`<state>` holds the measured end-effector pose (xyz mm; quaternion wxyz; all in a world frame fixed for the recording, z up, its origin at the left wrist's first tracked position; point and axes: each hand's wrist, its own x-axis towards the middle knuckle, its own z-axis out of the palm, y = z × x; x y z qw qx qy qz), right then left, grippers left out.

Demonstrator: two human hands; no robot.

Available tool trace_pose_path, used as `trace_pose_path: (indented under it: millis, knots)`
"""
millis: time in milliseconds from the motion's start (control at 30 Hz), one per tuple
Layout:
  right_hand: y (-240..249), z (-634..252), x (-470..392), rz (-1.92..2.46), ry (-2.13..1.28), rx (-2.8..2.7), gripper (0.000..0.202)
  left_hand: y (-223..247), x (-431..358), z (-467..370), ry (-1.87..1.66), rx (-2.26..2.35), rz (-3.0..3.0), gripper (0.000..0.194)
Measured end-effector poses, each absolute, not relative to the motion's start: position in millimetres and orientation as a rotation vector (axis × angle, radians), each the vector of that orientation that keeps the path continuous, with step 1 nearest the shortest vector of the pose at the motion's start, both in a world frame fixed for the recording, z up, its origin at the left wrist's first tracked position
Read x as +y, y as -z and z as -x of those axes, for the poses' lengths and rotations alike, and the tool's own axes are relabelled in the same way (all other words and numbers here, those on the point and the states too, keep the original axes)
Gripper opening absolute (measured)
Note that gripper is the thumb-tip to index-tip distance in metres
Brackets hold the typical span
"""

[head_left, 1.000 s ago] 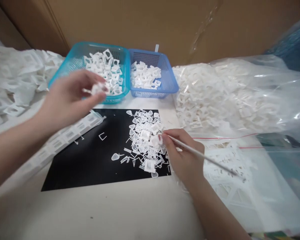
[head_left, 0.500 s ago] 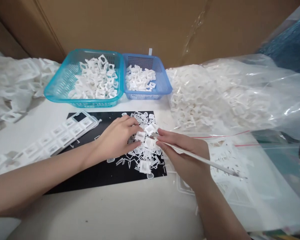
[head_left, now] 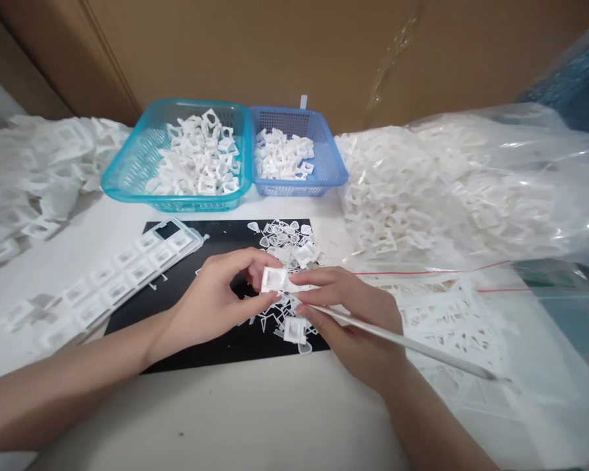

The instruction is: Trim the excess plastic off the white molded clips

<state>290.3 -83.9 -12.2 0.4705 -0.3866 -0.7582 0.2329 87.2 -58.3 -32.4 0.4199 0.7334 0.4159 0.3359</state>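
Note:
Between its thumb and fingers my left hand (head_left: pixel 220 297) grips a small white square plastic piece (head_left: pixel 275 279) with a recessed opening. My right hand (head_left: pixel 356 314) is closed around a thin white stick-like tool (head_left: pixel 397 337), its tip at the piece's lower edge; the right fingertips also touch the piece's right side. Both hands are over a black mat (head_left: pixel 191 353) strewn with thin white scraps (head_left: pixel 285 239). Another white square piece (head_left: pixel 295 330) lies on the scraps below the hands, and one more (head_left: pixel 308 254) lies above them.
Behind the mat stand a teal basket (head_left: pixel 177 203) and a blue basket (head_left: pixel 341 176) holding white pieces. A row of square pieces on a clear case (head_left: pixel 122 281) lies left. Clear bags (head_left: pixel 446 190) of white parts fill the right; a white heap (head_left: pixel 53 170) sits far left.
The left hand has picked up a square piece from the scraps and drawn it toward the right hand. The tool's tip now meets the piece. The view has shifted slightly.

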Motion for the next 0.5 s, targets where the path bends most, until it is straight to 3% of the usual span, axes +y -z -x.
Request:
trace_pose_path:
  millis: [500]
  knots:
    - [19.5,-284.3,-83.1,0.937,-0.485,-2.004,0.012,37.9,-61.1,-86.3,-0.893,1.099,-1.853,0.024]
